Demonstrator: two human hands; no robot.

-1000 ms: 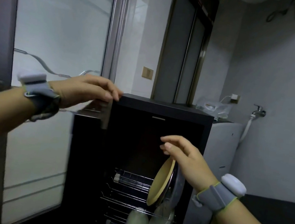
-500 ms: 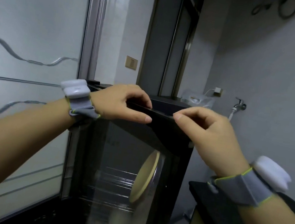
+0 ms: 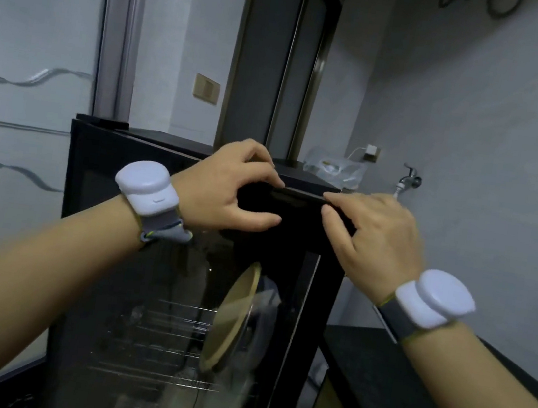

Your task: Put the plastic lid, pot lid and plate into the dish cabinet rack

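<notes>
A black dish cabinet stands in front of me with its glass door across the front. Through the glass a tan plate stands on edge in the wire rack, with a shiny pot lid leaning right behind it. Pale round items, blurred, lie on the lower rack. My left hand grips the top edge of the door. My right hand pinches the same edge just to the right.
A frosted sliding panel fills the left. A dark counter runs along the right below a grey wall with a tap. A clear plastic bag lies behind the cabinet top. A dark doorframe rises behind.
The cabinet door was open a second ago; it has swung across the front. My right hand rose from the plate to the door's top edge, beside my left hand.
</notes>
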